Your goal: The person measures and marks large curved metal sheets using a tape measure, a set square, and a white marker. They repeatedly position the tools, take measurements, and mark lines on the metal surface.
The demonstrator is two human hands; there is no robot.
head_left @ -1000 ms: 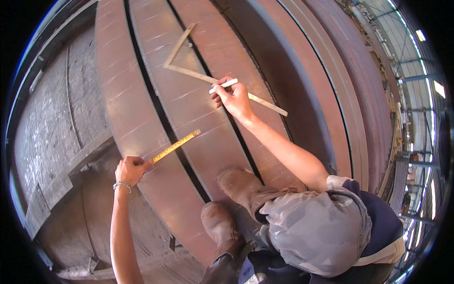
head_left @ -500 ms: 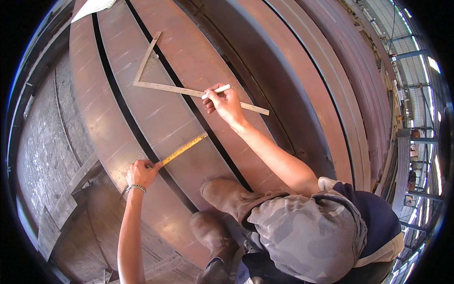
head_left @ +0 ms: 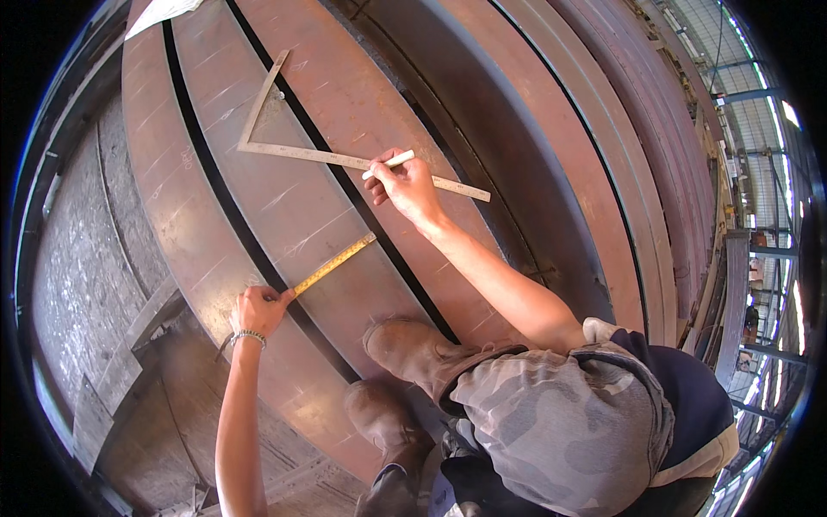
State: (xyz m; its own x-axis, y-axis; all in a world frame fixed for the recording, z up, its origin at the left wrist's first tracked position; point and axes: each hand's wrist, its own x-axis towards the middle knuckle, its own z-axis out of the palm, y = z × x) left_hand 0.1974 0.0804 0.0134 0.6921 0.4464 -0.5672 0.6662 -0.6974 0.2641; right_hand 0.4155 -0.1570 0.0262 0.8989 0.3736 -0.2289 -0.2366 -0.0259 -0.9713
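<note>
Left hand point(head_left: 259, 309) holds 1 print-marked tape measure point(head_left: 334, 264).

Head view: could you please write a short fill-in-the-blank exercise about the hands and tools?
The measuring strip in the left hand is coloured ____.
The bracelet is worn on the ____ wrist.
The angled ruler has ____ arms.
The stick in the right hand is coloured ____.
Missing words: yellow; left; two; white.

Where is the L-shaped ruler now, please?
In the head view, the L-shaped ruler lies on metal plates, above centre, mostly left, partly hidden by the right hand.
</note>
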